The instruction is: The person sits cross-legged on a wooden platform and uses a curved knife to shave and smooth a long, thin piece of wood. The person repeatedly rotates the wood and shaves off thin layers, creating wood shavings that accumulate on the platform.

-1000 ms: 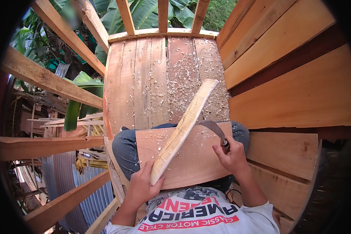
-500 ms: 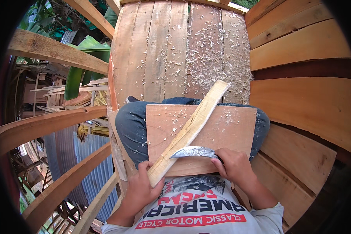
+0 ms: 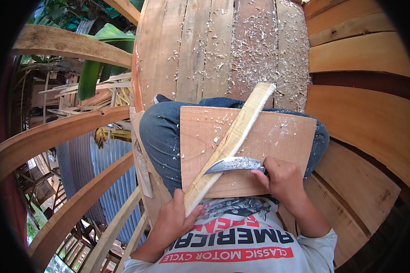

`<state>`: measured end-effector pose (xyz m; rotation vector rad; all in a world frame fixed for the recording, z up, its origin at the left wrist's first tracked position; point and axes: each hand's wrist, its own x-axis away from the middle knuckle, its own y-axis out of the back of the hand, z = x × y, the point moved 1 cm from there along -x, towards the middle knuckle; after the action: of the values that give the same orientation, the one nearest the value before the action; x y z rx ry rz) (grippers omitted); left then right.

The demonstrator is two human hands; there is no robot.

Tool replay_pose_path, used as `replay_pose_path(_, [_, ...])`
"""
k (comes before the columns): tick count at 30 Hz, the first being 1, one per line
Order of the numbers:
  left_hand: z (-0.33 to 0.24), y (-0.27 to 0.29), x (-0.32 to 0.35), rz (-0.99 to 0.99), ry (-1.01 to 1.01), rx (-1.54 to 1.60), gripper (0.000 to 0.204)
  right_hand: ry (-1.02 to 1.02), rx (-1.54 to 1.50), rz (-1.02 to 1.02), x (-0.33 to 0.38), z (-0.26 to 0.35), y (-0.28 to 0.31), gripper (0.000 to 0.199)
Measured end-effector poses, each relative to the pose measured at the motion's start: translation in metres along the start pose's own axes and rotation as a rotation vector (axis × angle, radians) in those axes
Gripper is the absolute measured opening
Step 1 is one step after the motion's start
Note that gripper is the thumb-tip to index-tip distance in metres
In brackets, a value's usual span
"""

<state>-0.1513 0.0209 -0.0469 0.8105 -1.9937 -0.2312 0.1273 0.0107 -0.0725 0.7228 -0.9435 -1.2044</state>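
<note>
My left hand (image 3: 174,220) is closed round the near end of a long, pale strip of wood (image 3: 228,146). The strip slants up to the right across a flat reddish board (image 3: 278,145) on my lap, its far end reaching past the board's far edge. In my right hand (image 3: 283,181) is a knife with a broad curved blade (image 3: 236,164), dusted with white wood bits. The blade lies across the strip near its lower middle, tip to the left. Its handle is mostly hidden in my fist.
Wood shavings (image 3: 255,59) litter the plank floor (image 3: 191,68) ahead, thickest at the right. A plank wall (image 3: 360,123) stands close on my right. On my left, wooden rails (image 3: 68,132) border a drop with corrugated metal sheets (image 3: 109,182) and scrap wood below.
The view has shifted, so lap, board and hands sit slightly farther right and higher. The knife still crosses the strip at nearly the same place, and both hands keep their holds.
</note>
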Motion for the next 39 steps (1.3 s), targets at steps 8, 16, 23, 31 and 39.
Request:
replay_pose_path(8, [0.005,0.002,0.002,0.037,0.024,0.035,0.041,-0.329,0.123,-0.272,-0.017,-0.063,0.014,0.036])
replay_pose_path(16, [0.006,0.001,0.005,0.058,0.033,0.066,0.042,0.03,-0.041,-0.002,0.001,0.01,-0.004,0.035])
replay_pose_path(23, [0.006,0.001,0.004,0.051,0.029,0.082,0.042,-0.056,0.053,-0.239,-0.014,-0.022,-0.002,0.033])
replay_pose_path(31, [0.016,-0.01,0.01,0.071,0.048,0.146,0.044,0.059,-0.033,0.0,0.005,0.011,0.004,0.036])
replay_pose_path(39, [0.016,-0.009,0.009,0.056,0.051,0.145,0.045,-0.048,0.052,-0.12,-0.007,-0.01,-0.008,0.038])
